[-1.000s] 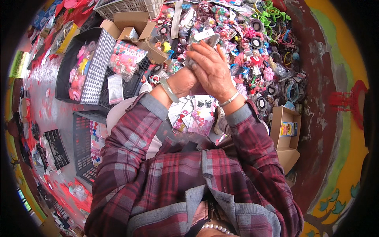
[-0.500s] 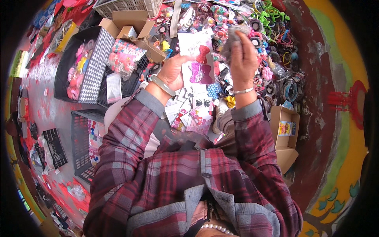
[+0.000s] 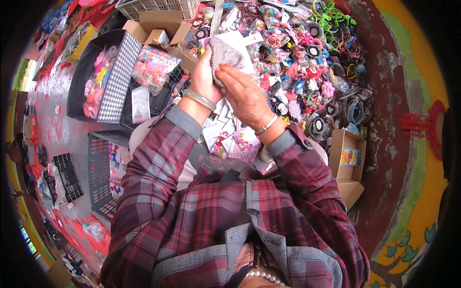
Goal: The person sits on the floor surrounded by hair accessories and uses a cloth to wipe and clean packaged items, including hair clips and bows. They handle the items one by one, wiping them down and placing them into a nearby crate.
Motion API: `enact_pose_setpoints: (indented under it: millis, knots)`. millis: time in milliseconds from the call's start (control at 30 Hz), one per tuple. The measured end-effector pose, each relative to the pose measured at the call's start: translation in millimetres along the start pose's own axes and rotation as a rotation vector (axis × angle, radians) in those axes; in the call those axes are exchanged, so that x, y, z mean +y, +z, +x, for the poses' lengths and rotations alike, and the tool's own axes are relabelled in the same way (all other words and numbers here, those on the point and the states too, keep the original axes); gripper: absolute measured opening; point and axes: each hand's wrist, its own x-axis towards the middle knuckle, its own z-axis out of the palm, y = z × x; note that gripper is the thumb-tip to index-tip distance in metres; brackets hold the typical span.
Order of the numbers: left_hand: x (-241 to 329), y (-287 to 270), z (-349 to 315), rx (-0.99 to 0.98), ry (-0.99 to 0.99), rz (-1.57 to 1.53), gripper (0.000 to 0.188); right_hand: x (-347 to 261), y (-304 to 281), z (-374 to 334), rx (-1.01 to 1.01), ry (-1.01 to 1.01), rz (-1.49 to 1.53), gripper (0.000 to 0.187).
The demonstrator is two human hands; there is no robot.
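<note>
My left hand (image 3: 203, 80) grips the white card (image 3: 246, 56) by its left side, thumb on top. Against the card's face, my right hand (image 3: 247, 98) presses a crumpled grey cloth (image 3: 225, 52), its fingers closed over the lower end. The cloth and the hand cover the glittery red and magenta bows seen on this card earlier. Below both hands, several white cards (image 3: 222, 117) lie in a loose heap, with a clear-and-pink packet of small bows (image 3: 244, 145) at its near end.
A big pile of hair ties and ornaments (image 3: 307, 72) spreads ahead and right. At left stand a houndstooth-sided bin (image 3: 116, 79), an open cardboard box (image 3: 161, 21) and a dark plastic crate (image 3: 101, 173). Another open carton (image 3: 343, 177) lies beside my right arm.
My right hand has come down and left with the grey cloth, from above the pile onto the card. The bows on it are now covered. My left hand has barely shifted.
</note>
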Motion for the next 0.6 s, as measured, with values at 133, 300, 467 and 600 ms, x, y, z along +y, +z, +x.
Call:
enact_pose_setpoints:
  millis: [133, 300, 467, 600]
  knots:
    - [-0.3, 9.8, -1.1, -0.072, 0.02, -0.025, 0.041, 15.2, -10.8, 2.8, 0.049, 0.077, -0.145, 0.038]
    - [4.7, 8.9, -1.5, -0.195, -0.052, -0.103, 0.048, 46.6, -15.0, -8.8, 0.131, 0.288, -0.199, 0.03]
    - [13.9, 27.6, -11.2, -0.201, -0.034, -0.026, 0.049, 85.0, -38.6, -18.2, 0.245, 0.608, 0.034, 0.021]
    - [19.4, 29.8, -14.9, -0.255, -0.006, 0.008, 0.049, 72.9, -71.0, -7.0, 0.275, 1.017, 0.636, 0.019]
